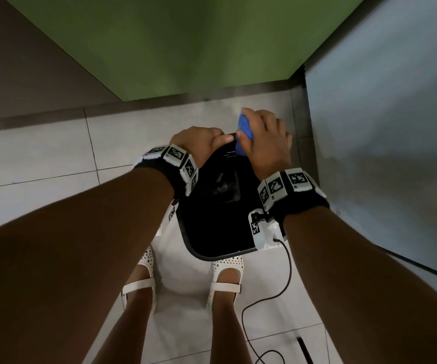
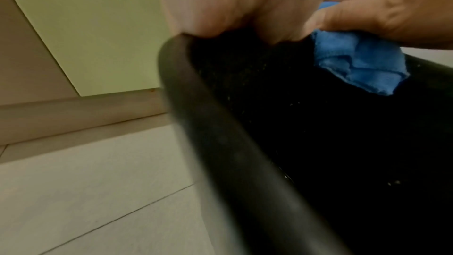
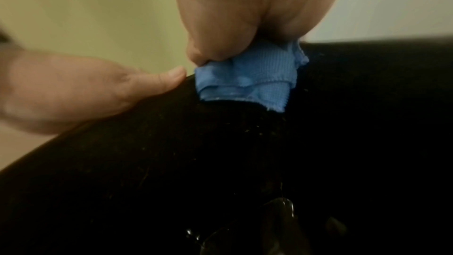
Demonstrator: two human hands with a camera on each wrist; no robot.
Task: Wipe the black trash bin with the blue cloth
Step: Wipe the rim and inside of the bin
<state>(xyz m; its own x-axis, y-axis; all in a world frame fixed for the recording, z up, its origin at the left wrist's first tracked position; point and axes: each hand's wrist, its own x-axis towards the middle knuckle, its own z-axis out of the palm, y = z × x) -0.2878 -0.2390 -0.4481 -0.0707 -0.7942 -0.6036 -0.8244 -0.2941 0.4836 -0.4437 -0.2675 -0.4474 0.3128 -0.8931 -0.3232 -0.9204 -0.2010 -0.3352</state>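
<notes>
Floor (image 1: 41, 153): pale tiles on which the bin stands, running to a green wall (image 1: 159, 43) beyond the bin's far rim.

Bin (image 1: 212, 222): black, open-topped, upright on the floor between my feet and the green wall; its near rim lies just above my white shoes (image 1: 225, 266). Something glossy lies deep inside it, too dark to identify. Pale specks dot the inner wall below the far rim.

My left hand (image 1: 199, 143): curled over the far-left corner of the bin's rim, fingers hooked outside the bin, thumb lying along the rim top and pointing at the cloth; it grips the rim firmly. The thumb tip stops just beside the cloth.

My right hand (image 1: 262, 143): closed tightly round the cloth at the bin's far rim, just right of my left hand, knuckles uppermost, thumb clamping the fabric from the inner side.

Cloth (image 1: 245, 130): blue, bunched and folded, held in my right hand and pressed over the bin's far rim; one bundle sticks up above the rim, and a folded flap hangs down against the inner wall.

Cable (image 1: 277, 298): thin, black, trailing from my right wristband down to the floor beside the bin's near-right corner.
</notes>
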